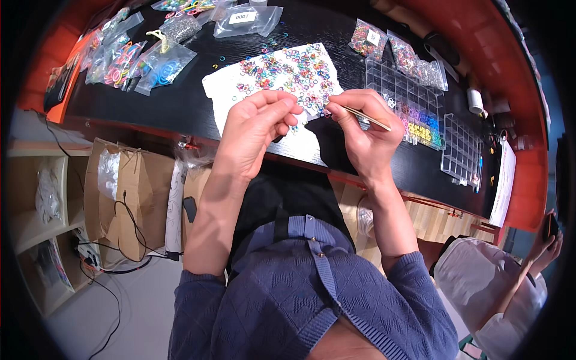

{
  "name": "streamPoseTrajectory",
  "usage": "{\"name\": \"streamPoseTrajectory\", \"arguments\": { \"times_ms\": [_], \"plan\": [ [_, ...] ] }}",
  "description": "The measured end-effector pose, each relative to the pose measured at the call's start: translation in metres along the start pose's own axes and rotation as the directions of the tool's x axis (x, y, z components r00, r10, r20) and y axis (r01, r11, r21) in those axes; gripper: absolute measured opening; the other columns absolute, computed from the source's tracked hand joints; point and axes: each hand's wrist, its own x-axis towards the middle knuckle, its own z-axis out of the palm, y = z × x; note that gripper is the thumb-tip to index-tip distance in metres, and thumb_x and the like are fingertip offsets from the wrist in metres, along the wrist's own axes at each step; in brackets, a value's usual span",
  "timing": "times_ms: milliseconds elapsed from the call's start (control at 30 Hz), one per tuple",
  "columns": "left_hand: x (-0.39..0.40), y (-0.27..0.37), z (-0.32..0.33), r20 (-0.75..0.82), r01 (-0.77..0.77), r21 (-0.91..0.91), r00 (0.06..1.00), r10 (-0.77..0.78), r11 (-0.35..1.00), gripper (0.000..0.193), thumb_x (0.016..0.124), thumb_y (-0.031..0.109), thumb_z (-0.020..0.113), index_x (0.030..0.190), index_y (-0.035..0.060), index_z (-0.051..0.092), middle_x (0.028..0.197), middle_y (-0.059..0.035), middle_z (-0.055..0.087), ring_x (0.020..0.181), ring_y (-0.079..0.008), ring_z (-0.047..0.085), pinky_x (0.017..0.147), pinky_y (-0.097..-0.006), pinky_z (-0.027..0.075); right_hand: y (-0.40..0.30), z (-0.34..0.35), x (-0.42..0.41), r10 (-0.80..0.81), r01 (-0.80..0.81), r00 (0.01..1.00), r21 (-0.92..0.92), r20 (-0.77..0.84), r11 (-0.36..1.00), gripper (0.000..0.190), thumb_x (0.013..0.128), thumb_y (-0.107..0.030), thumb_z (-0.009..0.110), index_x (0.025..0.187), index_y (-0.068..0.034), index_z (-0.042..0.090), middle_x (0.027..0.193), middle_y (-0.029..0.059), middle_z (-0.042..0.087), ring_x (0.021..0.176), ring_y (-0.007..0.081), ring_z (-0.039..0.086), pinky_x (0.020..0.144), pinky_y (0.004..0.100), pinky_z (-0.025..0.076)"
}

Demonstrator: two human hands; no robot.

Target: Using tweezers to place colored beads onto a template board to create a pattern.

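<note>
My right hand (pixel 371 123) grips a slender tool (pixel 366 118), light-coloured along its shaft, with its tip pointing left toward my other hand; its exact kind is unclear. The fingertips of my left hand (pixel 265 123) are pinched together just left of that tip; whether something tiny is between them cannot be told. Beneath and beyond both hands lies a white sheet (pixel 220 101) on the black table, strewn with small open rings (pixel 270 72) in many colours. To the right, a clear compartment box (pixel 398 87) holds rings sorted by colour in its nearer cells.
A second clear divided box (pixel 461 150) lies farther right. Bags of mixed rings (pixel 368 39) are at the back right, bags of coloured bands (pixel 164 67) at the left. A cardboard box (pixel 130 198) stands below the table. At the lower right, a person (pixel 481 279) holds a dark phone.
</note>
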Motion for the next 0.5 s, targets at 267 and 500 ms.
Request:
{"name": "streamPoseTrajectory", "arguments": {
  "times_ms": [267,500],
  "plan": [
    [0.008,0.003,0.012,-0.043,-0.005,0.072,0.999,0.009,0.997,0.016,0.095,0.013,0.068,0.1,-0.0026,0.069,0.085,-0.0069,0.07,0.068,-0.0046,0.057,0.059,-0.0174,0.045,-0.005,0.003,0.007,-0.253,0.255,0.967,-0.077,0.039,0.964,0.017,0.072,0.005,0.079,0.086,-0.002,0.071,0.08,0.0095,0.069,0.071,0.0236,0.068,0.062,0.0313,0.053],
    [0.014,-0.001,0.013,-0.047,-0.061,0.098,0.997,0.066,0.993,0.008,0.091,0.005,0.068,0.093,-0.002,0.067,0.082,-0.0059,0.069,0.064,-0.0041,0.054,0.055,-0.0184,0.041,-0.003,0.004,0.003,-0.325,0.326,0.945,-0.132,0.031,0.936,0.016,0.072,-0.001,0.079,0.086,-0.004,0.07,0.08,0.0084,0.068,0.069,0.024,0.067,0.059,0.0327,0.052]
  ]
}}
